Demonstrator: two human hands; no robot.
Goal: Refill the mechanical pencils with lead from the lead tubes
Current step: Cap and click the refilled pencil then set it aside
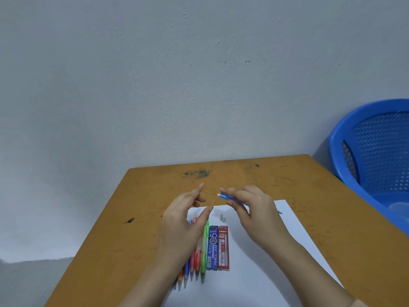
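One lead (209,193) bridges left hand (183,220) and pencil (226,196).

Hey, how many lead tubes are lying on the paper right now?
2. The blue lead tube lies on the white paper, just right of the green pencil; the red lead tube lies beside it, on its right. I see no others.

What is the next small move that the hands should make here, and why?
Probably the left hand should slide the lead gently into the white end of the blue pencil, which the right hand holds. The lead's free tip lies at that end, in line with the barrel, and two small grey caps lie on the paper, so the pencil seems open.
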